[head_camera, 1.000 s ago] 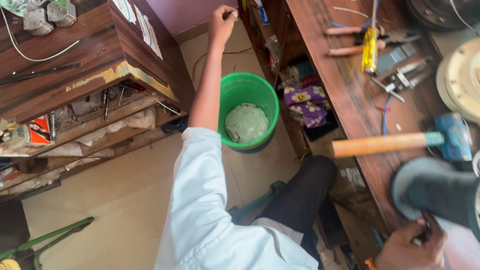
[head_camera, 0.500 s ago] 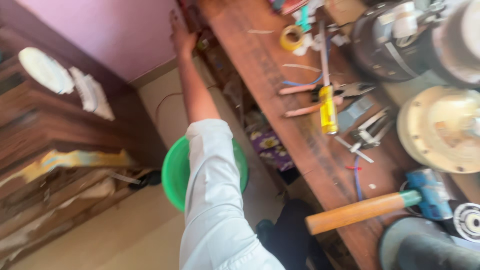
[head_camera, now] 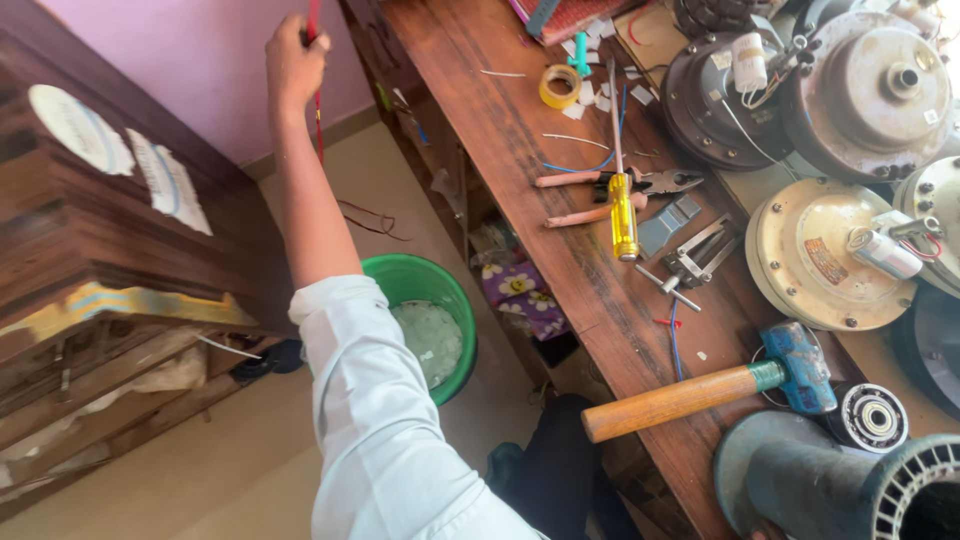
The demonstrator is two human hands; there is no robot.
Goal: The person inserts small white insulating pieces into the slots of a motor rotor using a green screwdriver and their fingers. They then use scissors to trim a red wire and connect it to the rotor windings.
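Note:
My left hand [head_camera: 292, 62] is stretched far out to the upper left, fingers closed around a thin red wire [head_camera: 316, 110] that hangs down from the fist. My white sleeve [head_camera: 375, 400] fills the lower middle. My right hand is out of the picture. On the wooden bench [head_camera: 520, 180] to the right lie a yellow-handled screwdriver [head_camera: 622, 210], pliers with pinkish grips [head_camera: 600, 195] and a hammer with a wooden handle and blue head [head_camera: 715, 385], none of them touched.
A green bucket [head_camera: 440, 300] stands on the floor under my arm. Several round motor housings [head_camera: 840, 250] crowd the bench's right side, with a roll of yellow tape [head_camera: 560, 85]. A dark wooden cabinet [head_camera: 110, 240] lines the left, against a pink wall.
The view has swung right and up over the bench. My left arm stays raised and the red wire now shows in its fist. My right hand, seen a second ago, has left the picture.

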